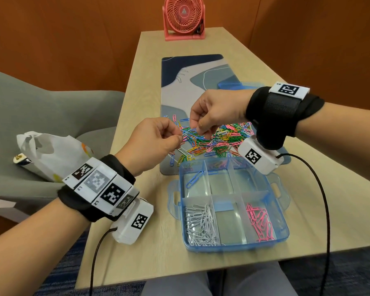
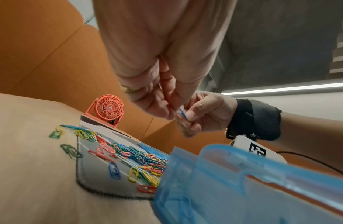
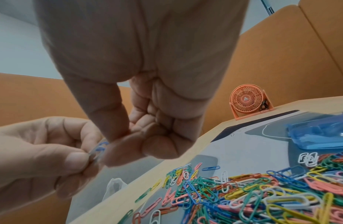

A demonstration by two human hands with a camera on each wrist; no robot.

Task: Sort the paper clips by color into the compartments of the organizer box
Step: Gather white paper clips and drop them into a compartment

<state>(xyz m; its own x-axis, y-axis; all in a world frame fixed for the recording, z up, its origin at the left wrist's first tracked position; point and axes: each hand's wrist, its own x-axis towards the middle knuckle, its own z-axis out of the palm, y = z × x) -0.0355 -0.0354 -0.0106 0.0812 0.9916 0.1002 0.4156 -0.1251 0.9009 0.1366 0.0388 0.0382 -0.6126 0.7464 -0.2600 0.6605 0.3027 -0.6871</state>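
Linked white and blue wire paper clips [image 1: 189, 132] hang between both hands: left hand [image 1: 152, 144] pinches the white end, right hand [image 1: 217, 111] the blue, above the mixed pile [image 1: 218, 139].

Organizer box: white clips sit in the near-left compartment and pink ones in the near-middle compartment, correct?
Not quite. In the organizer box, the white clips are near-left, but the pink clips lie in the near-right compartment; the head view shows it.

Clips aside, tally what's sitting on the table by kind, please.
fan: 1
mat: 1
organizer box: 1
lid: 1
Total: 4
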